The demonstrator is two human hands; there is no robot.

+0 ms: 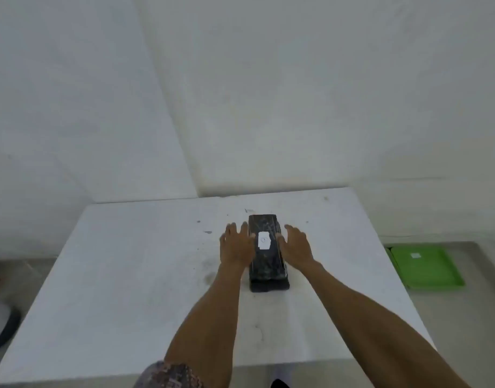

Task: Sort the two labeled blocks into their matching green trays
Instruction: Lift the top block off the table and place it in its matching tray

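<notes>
Left hand [236,245] and right hand [295,243] — both spread wide — flank the black labeled block [266,261] on the white table [129,275]

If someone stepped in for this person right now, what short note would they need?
Left hand: open, flat against the left side of the dark blocks.
Right hand: open, at the right side.
The blocks look stacked, mid-table, white label on top; its mark is unreadable.
One green tray sits low beyond the table's right edge, holding only a small white tag; any second tray is out of view.
Done: nothing sorted.
Left: both blocks.
</notes>
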